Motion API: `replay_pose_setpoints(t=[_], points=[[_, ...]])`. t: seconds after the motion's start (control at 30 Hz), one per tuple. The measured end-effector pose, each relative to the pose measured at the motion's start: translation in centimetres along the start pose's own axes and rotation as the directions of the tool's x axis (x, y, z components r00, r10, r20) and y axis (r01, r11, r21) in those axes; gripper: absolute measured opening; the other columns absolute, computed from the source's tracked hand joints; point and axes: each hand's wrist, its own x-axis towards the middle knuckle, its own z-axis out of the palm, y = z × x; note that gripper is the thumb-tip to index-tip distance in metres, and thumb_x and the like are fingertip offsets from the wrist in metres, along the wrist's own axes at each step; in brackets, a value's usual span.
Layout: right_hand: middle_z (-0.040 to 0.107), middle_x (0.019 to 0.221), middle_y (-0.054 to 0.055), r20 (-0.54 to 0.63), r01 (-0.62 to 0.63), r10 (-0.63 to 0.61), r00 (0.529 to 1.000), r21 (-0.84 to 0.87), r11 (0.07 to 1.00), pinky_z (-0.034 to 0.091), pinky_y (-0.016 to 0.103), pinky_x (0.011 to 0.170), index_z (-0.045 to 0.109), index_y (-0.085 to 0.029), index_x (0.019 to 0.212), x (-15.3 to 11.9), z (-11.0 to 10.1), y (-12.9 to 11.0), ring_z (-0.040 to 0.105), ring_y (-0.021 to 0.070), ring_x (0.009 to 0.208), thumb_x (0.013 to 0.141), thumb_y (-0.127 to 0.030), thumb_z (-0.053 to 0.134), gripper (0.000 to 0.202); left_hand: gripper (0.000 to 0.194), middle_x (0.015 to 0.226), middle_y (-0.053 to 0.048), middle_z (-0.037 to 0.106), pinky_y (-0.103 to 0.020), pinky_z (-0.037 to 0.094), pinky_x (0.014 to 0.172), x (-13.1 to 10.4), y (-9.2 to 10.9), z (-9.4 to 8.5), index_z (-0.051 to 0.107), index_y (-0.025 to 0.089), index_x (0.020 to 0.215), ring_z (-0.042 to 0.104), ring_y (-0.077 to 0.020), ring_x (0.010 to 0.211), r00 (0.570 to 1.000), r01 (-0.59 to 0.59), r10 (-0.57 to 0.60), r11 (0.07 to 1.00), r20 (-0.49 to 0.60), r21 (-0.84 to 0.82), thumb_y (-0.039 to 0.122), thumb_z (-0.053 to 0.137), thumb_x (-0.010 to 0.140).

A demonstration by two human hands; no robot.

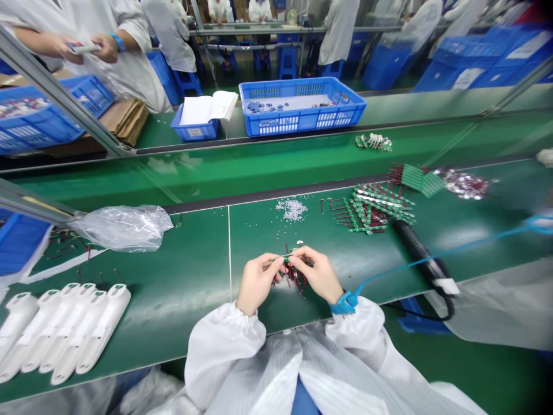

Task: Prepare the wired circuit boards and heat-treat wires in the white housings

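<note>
My left hand (260, 280) and my right hand (316, 273) meet over the green table, fingertips pinched on a small green circuit board (286, 260) between them. Dark red wires (298, 280) spread below the fingertips, over more small boards. A blue wrist strap (344, 303) with a coiled cord circles my right wrist. Just beyond my hands lies a loose heap of tiny pale parts (292, 210). To the right of that heap is a pile of green board strips with red wires (369, 207).
White plastic housings (69, 328) lie at the left, below a clear plastic bag (125, 227). A black tool (419, 251) with a cable rests at the right. Across the green belt (259, 170) stands a blue basket (302, 122). Another person's hands (88, 48) are at the upper left.
</note>
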Motion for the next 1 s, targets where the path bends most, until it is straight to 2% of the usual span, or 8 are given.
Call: replay_pose_setpoints(t=[0.1, 0.23, 0.37, 0.5, 0.6, 0.77, 0.87, 1.0], points=[[0.061, 0.068, -0.001, -0.036, 0.045, -0.049, 0.998, -0.108, 0.993, 0.043, 0.026, 0.064, 0.059, -0.020, 0.073, -0.4, 0.1, -0.3, 0.056, 0.0141, 0.064, 0.084, -0.031, 0.056, 0.016, 0.026, 0.062, -0.002, 0.062, -0.021, 0.039, 0.046, -0.1, -0.1, 0.3, 0.064, 0.012, 0.078, 0.052, -0.0100, 0.049, 0.999, -0.003, 0.005, 0.999, -0.039, 0.054, 0.038, 0.060, 0.077], [0.056, 0.063, -0.001, -0.141, 0.121, -0.192, 0.971, -0.405, 0.906, 0.039, 0.026, 0.063, 0.055, -0.021, 0.066, -0.9, 1.1, -0.9, 0.050, 0.0145, 0.063, 0.086, -0.027, 0.053, 0.020, 0.027, 0.057, 0.000, 0.061, -0.022, 0.042, 0.048, -0.4, -0.6, 0.8, 0.066, 0.015, 0.077, 0.054, -0.0114, 0.048, 0.994, -0.035, 0.050, 0.988, -0.101, 0.148, 0.040, 0.057, 0.080], [0.059, 0.064, -0.001, -0.211, 0.082, -0.216, 0.953, -0.506, 0.858, 0.039, 0.027, 0.065, 0.057, -0.022, 0.068, -0.8, 1.4, -0.5, 0.052, 0.0155, 0.064, 0.087, -0.026, 0.052, 0.019, 0.026, 0.062, -0.001, 0.065, -0.022, 0.045, 0.055, -0.4, -1.1, 1.0, 0.066, 0.017, 0.078, 0.057, -0.0120, 0.053, 0.985, -0.078, 0.110, 0.972, -0.136, 0.224, 0.040, 0.055, 0.082], [0.065, 0.070, -0.001, -0.146, -0.002, -0.094, 0.985, -0.548, 0.837, 0.041, 0.028, 0.065, 0.064, -0.024, 0.074, -0.2, -0.2, 0.7, 0.057, 0.0168, 0.068, 0.087, -0.030, 0.054, 0.017, 0.027, 0.068, -0.004, 0.066, -0.022, 0.043, 0.049, 0.1, -1.3, 0.7, 0.064, 0.014, 0.083, 0.057, -0.0122, 0.054, 0.997, -0.015, 0.022, 0.995, -0.073, 0.094, 0.039, 0.055, 0.081], [0.068, 0.086, 0.001, -0.070, 0.036, -0.095, 0.993, -0.585, 0.810, 0.042, 0.032, 0.076, 0.069, -0.026, 0.085, 0.0, -1.3, 1.0, 0.058, 0.0198, 0.084, 0.089, -0.033, 0.052, 0.019, 0.029, 0.071, -0.006, 0.068, -0.021, 0.042, 0.048, 0.4, -1.4, 0.5, 0.063, 0.012, 0.085, 0.056, -0.0113, 0.053, 1.000, 0.023, -0.023, 1.000, -0.007, -0.003, 0.040, 0.057, 0.080], [0.066, 0.099, 0.003, -0.014, 0.115, -0.132, 0.991, -0.408, 0.906, 0.043, 0.032, 0.086, 0.067, -0.025, 0.104, -0.2, -1.1, 0.1, 0.056, 0.0187, 0.094, 0.086, -0.033, 0.056, 0.022, 0.033, 0.073, -0.006, 0.067, -0.022, 0.043, 0.053, 0.5, -1.0, 0.5, 0.062, 0.012, 0.081, 0.056, -0.0107, 0.056, 0.994, 0.011, -0.005, 0.998, 0.106, -0.060, 0.043, 0.054, 0.082], [0.067, 0.084, 0.001, 0.006, 0.119, -0.122, 0.992, -0.271, 0.955, 0.045, 0.030, 0.078, 0.069, -0.024, 0.089, -0.2, -0.4, -0.3, 0.058, 0.0176, 0.084, 0.084, -0.030, 0.058, 0.014, 0.034, 0.073, -0.007, 0.067, -0.022, 0.045, 0.056, 0.4, -0.7, 0.5, 0.063, 0.011, 0.081, 0.057, -0.0110, 0.058, 0.990, 0.019, -0.006, 0.996, 0.141, -0.086, 0.043, 0.052, 0.083], [0.066, 0.077, 0.001, -0.058, 0.041, -0.050, 0.997, -0.152, 0.988, 0.046, 0.029, 0.072, 0.066, -0.021, 0.077, 0.0, -0.1, 0.1, 0.059, 0.0166, 0.074, 0.083, -0.034, 0.057, 0.017, 0.037, 0.078, -0.009, 0.069, -0.025, 0.048, 0.059, 0.4, -0.8, 0.3, 0.063, 0.011, 0.085, 0.059, -0.0122, 0.058, 0.996, 0.058, -0.055, 0.998, 0.074, -0.040, 0.046, 0.051, 0.083]])
